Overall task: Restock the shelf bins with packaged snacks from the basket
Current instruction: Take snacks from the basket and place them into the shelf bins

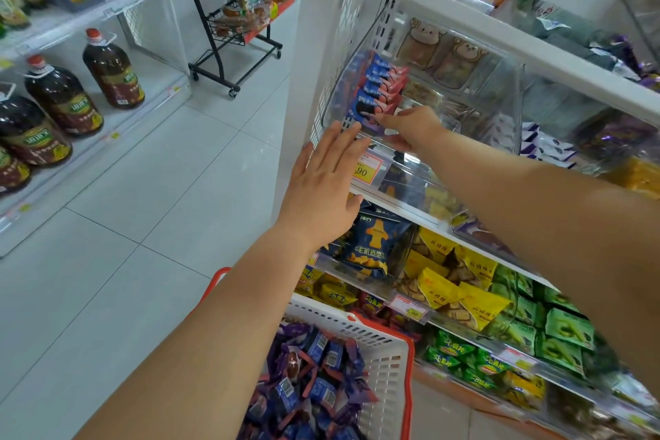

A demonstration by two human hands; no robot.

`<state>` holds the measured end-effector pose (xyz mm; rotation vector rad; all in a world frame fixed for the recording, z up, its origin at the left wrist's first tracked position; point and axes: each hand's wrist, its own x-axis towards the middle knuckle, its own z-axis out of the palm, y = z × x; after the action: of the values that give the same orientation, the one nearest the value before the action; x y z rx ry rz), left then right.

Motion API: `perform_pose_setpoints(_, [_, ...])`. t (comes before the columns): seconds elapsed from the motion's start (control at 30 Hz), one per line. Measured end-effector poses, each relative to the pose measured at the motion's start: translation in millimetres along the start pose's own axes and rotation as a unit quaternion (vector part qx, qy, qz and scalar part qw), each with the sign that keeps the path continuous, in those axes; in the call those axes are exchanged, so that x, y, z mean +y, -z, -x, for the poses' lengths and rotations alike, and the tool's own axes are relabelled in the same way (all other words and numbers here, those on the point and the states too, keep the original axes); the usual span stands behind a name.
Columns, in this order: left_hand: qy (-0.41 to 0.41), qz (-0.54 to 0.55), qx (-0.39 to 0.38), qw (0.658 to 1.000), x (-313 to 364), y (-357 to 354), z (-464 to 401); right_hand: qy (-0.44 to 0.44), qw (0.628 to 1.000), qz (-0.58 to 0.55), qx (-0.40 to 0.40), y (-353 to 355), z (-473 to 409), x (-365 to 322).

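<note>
Clear plastic bin point(421, 150) (glossy), perforated plastic basket point(385, 364)

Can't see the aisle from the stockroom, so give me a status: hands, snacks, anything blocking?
Left hand open, flat against clear bin front. Right hand inside bin, at row of blue cookie packs. Basket below holds more packs. Nothing blocking.

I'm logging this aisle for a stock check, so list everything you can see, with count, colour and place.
blue cookie packs: a row, count unclear, blue and pink, clear bin at shelf's left end
basket: one, white with orange rim, bottom centre, holding purple and blue packets
yellow snack bags: several, lower shelf
green packs: several, lower right
oil bottles: at least five, dark with red caps, left shelves
wire rack: one, black, top centre
left hand: flat, at bin front
right hand: on front cookie pack
</note>
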<state>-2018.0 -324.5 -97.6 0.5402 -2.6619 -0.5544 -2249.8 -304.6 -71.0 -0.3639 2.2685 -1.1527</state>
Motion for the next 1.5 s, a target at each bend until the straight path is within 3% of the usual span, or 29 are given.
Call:
perform_pose_setpoints(0.17, [0.002,0.006,-0.011,1.000,1.7,1.5,0.5,0.032,0.997,0.058,0.031,18.4,39.5,-8.1])
perform_pose_setpoints(0.33, [0.015,0.048,-0.022,0.999,6.1,15.9,-1.2,0.203,0.979,-0.001,-0.008,26.8,129.8,3.9])
perform_pose_setpoints(0.43, [-0.035,0.090,0.079,0.992,13.0,22.9,16.8,0.273,0.958,-0.065,-0.050,16.9,180.3,28.2])
perform_pose_setpoints(0.53, [-0.005,0.126,0.145,0.981,13.6,4.3,64.2,0.248,0.960,-0.068,-0.113,-3.0,217.5,73.7])
perform_pose_setpoints(0.6, [0.079,0.147,0.081,0.983,9.3,-17.5,106.0,0.175,0.969,-0.027,-0.170,-23.4,232.9,121.5])
perform_pose_setpoints(0.7, [0.220,0.184,-0.101,0.953,-1.9,-54.5,173.2,0.055,0.956,0.104,-0.269,-55.1,247.4,206.5])
perform_pose_setpoints(0.77, [0.256,0.175,-0.203,0.929,-8.1,-77.2,215.8,0.003,0.921,0.196,-0.337,-71.3,257.0,261.0])
perform_pose_setpoints(0.87, [0.305,0.166,-0.307,0.886,-12.4,-99.2,268.1,-0.011,0.834,0.368,-0.410,-89.4,275.9,322.9])
perform_pose_setpoints(0.97, [0.359,0.166,-0.336,0.854,-16.8,-114.3,307.1,0.026,0.797,0.414,-0.438,-110.9,291.4,358.6])
perform_pose_setpoints(1.13, [0.434,0.163,-0.322,0.826,-24.3,-126.8,338.0,0.154,0.747,0.462,-0.452,-158.0,300.3,376.1])
perform_pose_setpoints(1.2, [0.458,0.185,-0.309,0.813,-27.0,-127.5,340.8,0.129,0.761,0.437,-0.462,-168.4,299.8,383.1])
perform_pose_setpoints(1.3, [0.492,0.234,-0.280,0.791,-30.7,-121.8,339.9,0.014,0.859,0.295,-0.419,-167.6,295.7,385.4])
perform_pose_setpoints(1.37, [0.505,0.268,-0.253,0.780,-31.8,-116.8,333.7,-0.017,0.905,0.195,-0.379,-155.0,291.6,374.6])
perform_pose_setpoints(1.5, [0.526,0.351,-0.221,0.743,-24.9,-103.6,305.6,-0.018,0.940,0.046,-0.338,-117.6,288.2,334.0])
